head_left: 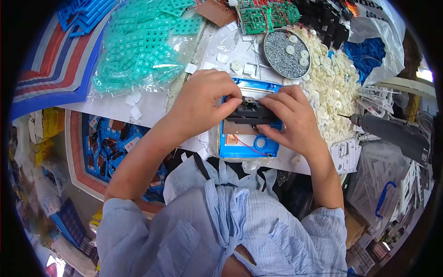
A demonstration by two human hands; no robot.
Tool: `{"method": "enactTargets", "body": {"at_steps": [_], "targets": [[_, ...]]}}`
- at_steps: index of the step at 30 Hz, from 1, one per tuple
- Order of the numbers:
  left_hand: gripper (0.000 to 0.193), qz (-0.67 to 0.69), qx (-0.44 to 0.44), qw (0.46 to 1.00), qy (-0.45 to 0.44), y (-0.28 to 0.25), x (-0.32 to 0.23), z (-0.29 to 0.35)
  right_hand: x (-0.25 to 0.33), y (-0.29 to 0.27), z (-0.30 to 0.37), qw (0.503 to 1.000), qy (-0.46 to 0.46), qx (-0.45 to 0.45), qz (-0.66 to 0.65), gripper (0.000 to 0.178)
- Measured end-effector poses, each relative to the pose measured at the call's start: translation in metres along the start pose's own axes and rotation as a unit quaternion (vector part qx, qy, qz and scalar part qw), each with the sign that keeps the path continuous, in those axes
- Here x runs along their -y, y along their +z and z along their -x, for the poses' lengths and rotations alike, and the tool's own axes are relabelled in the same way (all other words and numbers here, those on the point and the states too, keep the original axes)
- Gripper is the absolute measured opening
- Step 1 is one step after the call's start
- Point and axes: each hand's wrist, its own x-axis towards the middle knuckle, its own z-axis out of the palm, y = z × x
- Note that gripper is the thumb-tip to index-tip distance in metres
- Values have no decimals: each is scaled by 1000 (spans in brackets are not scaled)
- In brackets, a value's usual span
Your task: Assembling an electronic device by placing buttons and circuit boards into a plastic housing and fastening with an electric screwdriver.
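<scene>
In front of me on the worktable lies a blue plastic housing (249, 151) with a clear window at its far end, a round ring at its near right corner and a thin red wire inside. A long black plastic part (251, 115) sits crosswise over its middle. Bent fingers of my left hand (207, 94) pinch the black part near its left end, by a small mechanism. My right hand (291, 115) grips the other end, thumb on the near side and fingers on top. The fingers hide how the part meets the housing.
A round tin of small screws (281, 64) stands behind, beside a heap of cream plastic discs (334, 99). Bagged green keypads (143, 46) lie far left. An electric screwdriver (392, 136) points in from the right. Green circuit boards (258, 18) are at the back; a bin of blue housings (108, 152) sits lower left.
</scene>
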Motion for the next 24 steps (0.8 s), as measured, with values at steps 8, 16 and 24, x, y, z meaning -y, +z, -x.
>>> {"method": "enactTargets", "body": {"at_steps": [8, 16, 24], "targets": [[9, -4, 113, 992, 54, -4, 1, -18, 3, -2, 0, 1000, 15, 14, -5, 53], [7, 13, 188, 980, 56, -9, 4, -30, 1, -4, -3, 999, 15, 39, -3, 54], [7, -34, 209, 974, 82, -14, 1, -39, 2, -5, -9, 999, 3, 50, 0, 55]]}}
